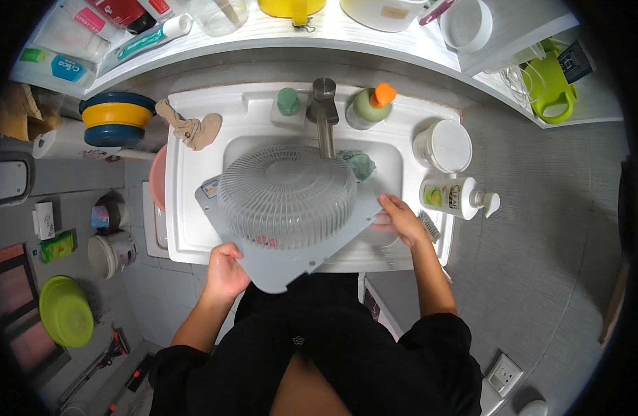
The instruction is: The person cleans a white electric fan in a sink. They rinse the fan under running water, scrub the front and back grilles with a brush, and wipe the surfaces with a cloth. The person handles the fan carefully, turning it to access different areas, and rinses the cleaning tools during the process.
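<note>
A grey fan cover point(284, 263), a flat panel with a round, domed, ribbed grille point(287, 197), is held over the white sink point(395, 156). My left hand point(226, 272) is closed on the panel's near-left edge. On the right, my right hand point(401, 220) grips the other edge, thumb on top and fingers partly under it. The metal faucet point(324, 114) reaches over the grille's far side. Behind the grille, a green cloth or mesh point(358, 165) shows in the basin. Below my right hand, a small brush point(428, 227) lies on the sink's right side.
A beige sock point(192, 130) lies on the sink's left ledge. Behind the basin stand a green-capped container point(288, 104) and an orange-topped bottle point(371, 107). At right are a white tub point(444, 146) and a pump bottle point(454, 197). A shelf point(263, 59) crosses the far side.
</note>
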